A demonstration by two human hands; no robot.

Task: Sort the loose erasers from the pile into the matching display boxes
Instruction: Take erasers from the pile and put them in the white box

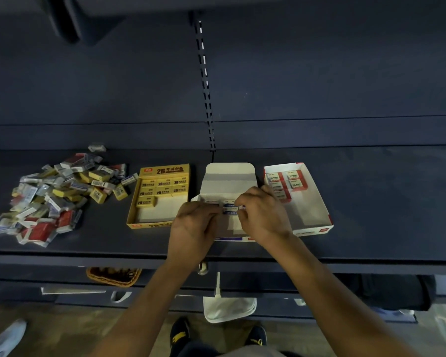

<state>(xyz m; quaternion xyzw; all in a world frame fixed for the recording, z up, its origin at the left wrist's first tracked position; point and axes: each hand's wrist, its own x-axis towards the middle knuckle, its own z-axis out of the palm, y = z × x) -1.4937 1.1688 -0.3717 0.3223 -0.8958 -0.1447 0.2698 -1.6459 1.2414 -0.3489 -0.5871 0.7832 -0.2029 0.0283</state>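
While both hands meet over the white box [228, 173] in the middle of the shelf [371, 191], the left hand [195, 224] and the right hand [263, 215] pinch the blue-labelled erasers [231, 209] between curled fingertips, right inside that box. The loose pile [54, 194] lies well apart at the left. A yellow box [150, 225] sits just left of the white one, a red-and-white box [307, 212] just right.

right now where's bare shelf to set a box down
Bare shelf right of the red box, and behind the boxes. Narrow gap between pile and yellow box. Crowded: the white box, under left hand and right hand.
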